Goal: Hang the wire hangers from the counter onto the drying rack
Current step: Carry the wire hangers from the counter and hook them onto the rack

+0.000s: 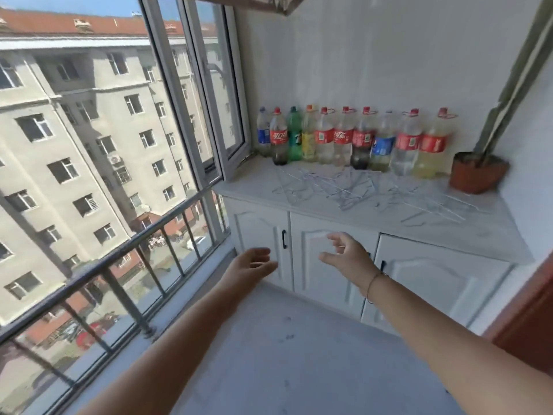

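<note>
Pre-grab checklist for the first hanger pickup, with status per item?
1. Left hand free: ok, open and holding nothing.
2. Right hand free: ok, open, fingers spread.
3. Wire hangers on the counter: ok, but piled and overlapping, so one may drag others.
4. Hands at the hangers: not ok, both are short of the counter, in front of the cabinet doors.
5. Bottles and flowerpot clear of the pile: cannot tell, they stand close behind it.
6. Drying rack located: cannot tell, not in view.
</note>
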Motion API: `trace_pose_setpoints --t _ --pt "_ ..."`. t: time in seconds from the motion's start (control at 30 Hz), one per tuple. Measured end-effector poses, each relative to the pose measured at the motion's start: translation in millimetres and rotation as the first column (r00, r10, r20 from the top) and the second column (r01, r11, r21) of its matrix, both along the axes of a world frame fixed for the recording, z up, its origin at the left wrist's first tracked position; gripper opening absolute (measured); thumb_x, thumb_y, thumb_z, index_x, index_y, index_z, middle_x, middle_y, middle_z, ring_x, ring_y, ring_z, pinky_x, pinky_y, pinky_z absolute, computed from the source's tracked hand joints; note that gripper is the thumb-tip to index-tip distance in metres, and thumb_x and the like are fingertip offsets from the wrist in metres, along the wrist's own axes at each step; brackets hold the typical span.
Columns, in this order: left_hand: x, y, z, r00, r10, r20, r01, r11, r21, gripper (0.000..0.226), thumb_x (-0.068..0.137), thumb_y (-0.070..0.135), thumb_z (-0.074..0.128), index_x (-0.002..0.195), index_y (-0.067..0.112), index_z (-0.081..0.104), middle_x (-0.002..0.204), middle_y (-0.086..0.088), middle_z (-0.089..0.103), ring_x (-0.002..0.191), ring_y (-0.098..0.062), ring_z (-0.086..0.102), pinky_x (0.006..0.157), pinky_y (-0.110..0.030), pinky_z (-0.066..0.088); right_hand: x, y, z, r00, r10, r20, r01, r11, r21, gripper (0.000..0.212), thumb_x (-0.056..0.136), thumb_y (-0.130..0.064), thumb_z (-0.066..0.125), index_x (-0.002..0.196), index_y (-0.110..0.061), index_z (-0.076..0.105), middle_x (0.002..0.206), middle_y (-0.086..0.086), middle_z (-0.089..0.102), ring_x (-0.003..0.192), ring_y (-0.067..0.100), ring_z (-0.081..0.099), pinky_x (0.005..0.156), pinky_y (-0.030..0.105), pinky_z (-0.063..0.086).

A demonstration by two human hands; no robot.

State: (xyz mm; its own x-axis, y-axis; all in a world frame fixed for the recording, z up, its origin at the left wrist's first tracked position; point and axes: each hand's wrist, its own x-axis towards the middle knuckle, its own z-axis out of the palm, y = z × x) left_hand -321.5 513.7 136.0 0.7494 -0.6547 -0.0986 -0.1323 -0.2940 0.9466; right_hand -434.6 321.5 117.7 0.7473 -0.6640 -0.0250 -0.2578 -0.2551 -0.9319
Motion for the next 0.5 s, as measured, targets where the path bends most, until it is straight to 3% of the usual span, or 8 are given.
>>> trace_pose_setpoints --t 0.27,0.37,0.5 --pt "73 -133 1 0.983 -0.185 -0.016 0.185 0.983 0.015 0.034 0.086 0.018 0.065 0.119 0.015 0.056 0.116 -0.008 0.061 0.101 -0.015 0.058 0.074 -0.015 0.043 23 -111 0 0.967 -0.255 0.002 0.255 0.965 0.057 0.048 0.081 -0.012 0.069 0.125 -0.008 0.051 0.131 0.015 0.051 0.123 0.022 0.048 0.091 0.025 0.037" --pt "86 -185 -4 0.97 -0.241 -0.009 0.241 0.97 0.029 0.033 0.086 0.018 0.065 0.118 0.014 0.057 0.115 -0.009 0.062 0.096 -0.013 0.059 0.074 -0.016 0.044 21 -152 -9 0.948 -0.317 -0.014 0.317 0.944 0.091 0.044 0.082 -0.014 0.068 0.122 -0.011 0.052 0.131 0.013 0.051 0.122 0.02 0.05 0.089 0.026 0.038" --pt "89 -258 -12 0.948 -0.317 -0.02 0.318 0.947 0.042 0.035 0.087 0.017 0.064 0.121 0.012 0.057 0.11 -0.004 0.061 0.097 -0.012 0.057 0.073 -0.013 0.042 15 -216 -21 0.919 -0.393 -0.031 0.394 0.914 0.097 0.041 0.082 -0.016 0.066 0.121 -0.01 0.054 0.123 0.01 0.056 0.107 0.016 0.053 0.085 0.026 0.039"
